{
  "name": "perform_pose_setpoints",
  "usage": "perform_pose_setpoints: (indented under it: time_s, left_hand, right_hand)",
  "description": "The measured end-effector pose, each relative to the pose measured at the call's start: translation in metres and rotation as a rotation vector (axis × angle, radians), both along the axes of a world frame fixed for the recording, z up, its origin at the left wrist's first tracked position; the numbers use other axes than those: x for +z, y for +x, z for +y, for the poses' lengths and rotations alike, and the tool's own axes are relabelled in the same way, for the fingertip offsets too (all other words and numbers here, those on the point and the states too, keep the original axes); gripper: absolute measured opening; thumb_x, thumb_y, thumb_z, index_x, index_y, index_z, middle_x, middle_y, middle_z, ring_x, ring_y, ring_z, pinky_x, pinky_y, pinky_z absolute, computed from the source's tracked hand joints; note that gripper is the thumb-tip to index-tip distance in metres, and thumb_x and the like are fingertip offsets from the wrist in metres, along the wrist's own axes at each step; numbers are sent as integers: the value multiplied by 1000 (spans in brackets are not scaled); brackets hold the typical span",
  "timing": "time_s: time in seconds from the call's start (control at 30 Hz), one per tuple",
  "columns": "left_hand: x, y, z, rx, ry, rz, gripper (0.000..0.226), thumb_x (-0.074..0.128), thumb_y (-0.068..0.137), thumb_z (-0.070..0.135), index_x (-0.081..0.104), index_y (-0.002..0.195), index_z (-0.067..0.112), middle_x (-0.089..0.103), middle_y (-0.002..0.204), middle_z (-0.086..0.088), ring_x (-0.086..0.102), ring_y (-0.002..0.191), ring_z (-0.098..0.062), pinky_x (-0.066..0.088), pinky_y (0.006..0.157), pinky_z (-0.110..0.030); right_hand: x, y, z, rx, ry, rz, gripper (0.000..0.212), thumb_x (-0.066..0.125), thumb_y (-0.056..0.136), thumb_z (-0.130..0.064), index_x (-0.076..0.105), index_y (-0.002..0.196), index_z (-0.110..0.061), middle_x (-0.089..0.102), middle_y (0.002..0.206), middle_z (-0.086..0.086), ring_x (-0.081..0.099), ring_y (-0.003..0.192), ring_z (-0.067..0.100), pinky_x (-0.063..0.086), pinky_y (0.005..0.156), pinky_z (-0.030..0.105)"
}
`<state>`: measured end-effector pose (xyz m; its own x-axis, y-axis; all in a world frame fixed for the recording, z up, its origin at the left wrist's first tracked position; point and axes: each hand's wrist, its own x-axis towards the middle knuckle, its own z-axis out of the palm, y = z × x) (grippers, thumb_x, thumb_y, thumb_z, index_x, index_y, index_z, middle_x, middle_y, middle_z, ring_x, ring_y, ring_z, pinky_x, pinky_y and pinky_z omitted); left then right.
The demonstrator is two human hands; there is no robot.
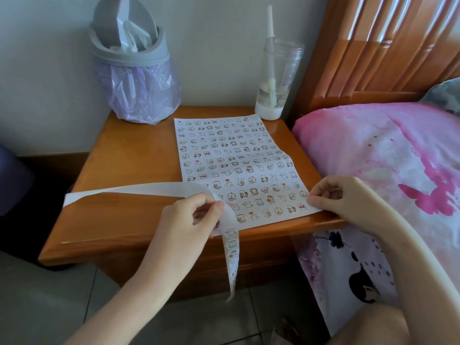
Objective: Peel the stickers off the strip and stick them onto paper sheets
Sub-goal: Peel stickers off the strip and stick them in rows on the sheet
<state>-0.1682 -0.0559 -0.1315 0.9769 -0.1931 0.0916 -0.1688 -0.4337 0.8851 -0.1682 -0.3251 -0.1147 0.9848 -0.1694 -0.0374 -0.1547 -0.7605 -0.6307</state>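
A white paper sheet [231, 155] covered with rows of small cartoon stickers lies on a wooden bedside table [129, 155]. My left hand [191, 217] pinches a long white sticker strip [139, 189] at its bend by the sheet's near left corner. The bare part of the strip runs left past the table's edge. Its other part hangs over the front edge and still carries several stickers. My right hand [333, 195] has its fingers curled and its fingertips press down at the sheet's near right corner, on or beside a sticker there.
A grey swing-lid bin [132, 58] with a purple liner stands at the table's back left. A clear bottle [276, 78] with a straw stands at the back right. A wooden headboard [378, 46] and a pink pillow [373, 155] border the table on the right.
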Motion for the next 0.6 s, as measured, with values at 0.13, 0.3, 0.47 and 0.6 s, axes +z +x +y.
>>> perform_pose_setpoints:
  time_s: [0.13,0.3,0.47,0.6]
  left_hand:
    - [0,0,0,-3,3,6,14,56,87,28,66,87,18,64,79,17,61,69,12,46,50,-5]
    - [1,0,-1,-4,7,5,13,57,87,27,66,88,18,63,80,18,60,67,15,44,48,-4]
    - [1,0,-1,3,21,-5,13,57,87,27,66,88,18,60,76,20,59,65,16,43,47,-3]
    - [1,0,-1,1,13,-3,14,57,87,26,66,87,16,61,78,20,60,65,15,43,47,-3]
  right_hand:
    - [0,2,-2,-15,7,-12,20,76,77,-19,59,87,-21,59,69,-2,51,61,11,39,59,25]
    - [-2,3,-5,-25,50,-2,11,70,83,-19,60,87,-21,63,81,2,54,68,13,37,59,22]
    - [-1,3,-1,-25,52,12,21,77,75,-21,60,86,-19,59,73,-2,52,64,10,41,62,22]
    - [-3,4,-1,-23,42,-14,18,75,78,-14,59,82,-20,58,71,-1,51,63,11,41,62,22]
